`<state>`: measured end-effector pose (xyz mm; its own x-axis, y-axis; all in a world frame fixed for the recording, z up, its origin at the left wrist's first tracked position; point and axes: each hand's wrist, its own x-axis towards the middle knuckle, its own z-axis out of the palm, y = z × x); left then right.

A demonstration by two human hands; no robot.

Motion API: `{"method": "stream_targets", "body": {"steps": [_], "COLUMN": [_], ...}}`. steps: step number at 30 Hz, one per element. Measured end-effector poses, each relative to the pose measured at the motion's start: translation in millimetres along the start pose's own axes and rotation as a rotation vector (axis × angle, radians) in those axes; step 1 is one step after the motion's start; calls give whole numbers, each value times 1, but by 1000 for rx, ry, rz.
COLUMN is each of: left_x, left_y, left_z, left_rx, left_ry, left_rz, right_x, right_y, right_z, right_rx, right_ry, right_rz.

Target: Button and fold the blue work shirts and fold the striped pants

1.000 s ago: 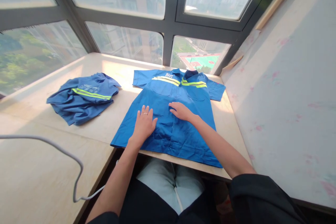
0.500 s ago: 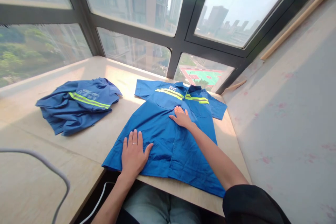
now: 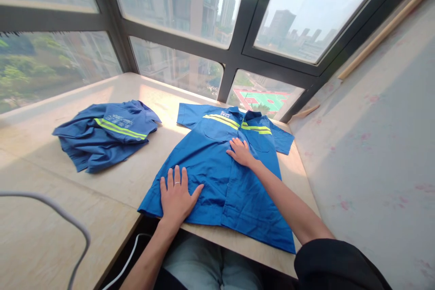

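A blue short-sleeved work shirt [image 3: 210, 172] lies spread out front side up, its collar toward the window and its hem near me. Yellow-and-grey reflective stripes cross its chest. My left hand [image 3: 178, 195] rests flat on the lower left of the shirt, fingers spread, a ring on one finger. On the middle of the front, just below the chest stripes, my right hand [image 3: 241, 152] lies with its fingers stretched out. Some creases run through the cloth between and below my hands.
A second blue work shirt [image 3: 105, 136], crumpled, lies to the left on the pale sill surface [image 3: 98, 206]. A grey cable [image 3: 64, 215] curves in at lower left; a white cord [image 3: 127, 260] hangs by the edge. Windows [image 3: 176, 61] stand behind, and a papered wall [image 3: 370, 158] on the right.
My right hand has slid slightly to the right across the shirt front. My left hand stays flat on the shirt's lower left. The whole view has shifted a little.
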<state>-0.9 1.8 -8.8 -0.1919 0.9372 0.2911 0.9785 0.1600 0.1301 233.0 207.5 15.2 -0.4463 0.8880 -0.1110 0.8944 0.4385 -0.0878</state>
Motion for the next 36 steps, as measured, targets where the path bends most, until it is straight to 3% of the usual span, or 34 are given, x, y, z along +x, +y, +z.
{"method": "stream_targets", "body": {"steps": [7,11,14,17,21,27,36], "left_x": [20,41,52,56,55,51,54], "left_y": [18,44,68,84,90,92,95], "left_z": [-24,-39,-39,-31,-20,-14,-20], "left_rx": [4,-178,-354,-390,-397,-449,-644], "left_ry": [-179,-187,-336,-486,-551,-547,-592], "left_rz": [-10,198,376,485,463,469,270], "right_x": [-74,-96,-102,-109,-123,-139,-145], "right_y": [-10,-7,-1,4,4,-4,-3], "right_z": [5,-1,-7,-8,-2,21,32], "right_rx": [146,117,83,65,63,103,209], "right_ry": [-3,91,178,293,431,510,506], "right_rz": [-496,-620,-681,-747,-727,-681,-615]}}
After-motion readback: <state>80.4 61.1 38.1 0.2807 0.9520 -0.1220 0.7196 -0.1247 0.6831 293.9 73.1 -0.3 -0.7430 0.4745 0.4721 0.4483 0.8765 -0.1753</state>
